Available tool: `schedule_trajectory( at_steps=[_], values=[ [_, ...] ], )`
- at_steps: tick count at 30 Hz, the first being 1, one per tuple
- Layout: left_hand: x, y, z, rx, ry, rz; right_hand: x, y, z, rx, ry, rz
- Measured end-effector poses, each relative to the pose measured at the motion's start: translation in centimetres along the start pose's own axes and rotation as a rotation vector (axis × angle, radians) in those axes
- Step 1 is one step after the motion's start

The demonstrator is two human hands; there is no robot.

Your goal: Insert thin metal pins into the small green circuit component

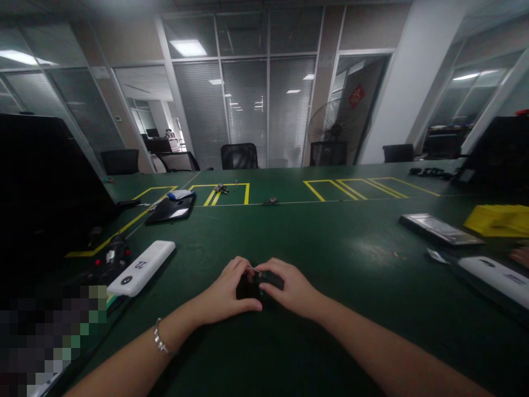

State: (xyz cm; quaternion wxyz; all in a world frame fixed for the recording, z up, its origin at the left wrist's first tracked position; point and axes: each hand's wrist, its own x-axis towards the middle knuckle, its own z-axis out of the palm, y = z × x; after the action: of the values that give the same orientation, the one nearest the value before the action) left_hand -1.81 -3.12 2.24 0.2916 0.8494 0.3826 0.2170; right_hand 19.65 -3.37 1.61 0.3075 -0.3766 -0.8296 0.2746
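Both of my hands meet low over the green table (314,242), near the middle of the view. My left hand (227,292), with a silver bracelet (160,336) at its wrist, has its fingers curled and its thumb stretched toward the right. My right hand (289,286) bends its fingers and thumb toward the left hand's fingertips. A small, thin dark object (255,270) shows between the fingertips of the two hands; it is too small to name. The space under the left hand's fingers is in dark shadow.
A white device marked 22 (144,267) lies on the left, near a black folder (171,208). Small metal parts (221,188) and a small dark piece (271,201) lie farther back. At right are a flat silver-topped box (440,229), yellow objects (498,220) and another white device (496,278).
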Motion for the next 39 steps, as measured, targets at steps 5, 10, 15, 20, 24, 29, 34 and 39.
schedule_trajectory(
  at_steps=[5,10,15,20,24,29,34,39],
  values=[
    [-0.1,0.0,0.6,0.071,0.028,0.008,-0.3,-0.5,0.3,-0.055,-0.044,0.03],
    [0.0,-0.3,0.8,0.047,0.042,0.021,-0.4,-0.1,0.7,-0.083,-0.04,0.059],
    [-0.1,-0.4,0.7,-0.016,0.051,0.015,-0.1,0.2,0.8,-0.084,-0.037,0.067],
    [0.0,-0.6,0.8,-0.066,0.086,0.027,-0.1,0.3,1.1,-0.065,-0.011,0.105],
    [0.2,-1.0,1.0,-0.165,0.136,-0.056,-0.1,0.4,1.1,-0.003,0.076,0.131],
    [0.5,-1.3,1.4,-0.5,0.143,-0.102,-0.1,0.6,0.8,0.121,0.238,0.108],
    [0.4,-0.9,1.6,-0.56,0.137,-0.112,-0.3,0.0,0.8,0.156,0.245,0.002],
    [0.2,-0.5,1.9,-0.498,0.148,-0.09,-0.5,-0.6,0.7,0.118,0.205,-0.063]
  ],
)
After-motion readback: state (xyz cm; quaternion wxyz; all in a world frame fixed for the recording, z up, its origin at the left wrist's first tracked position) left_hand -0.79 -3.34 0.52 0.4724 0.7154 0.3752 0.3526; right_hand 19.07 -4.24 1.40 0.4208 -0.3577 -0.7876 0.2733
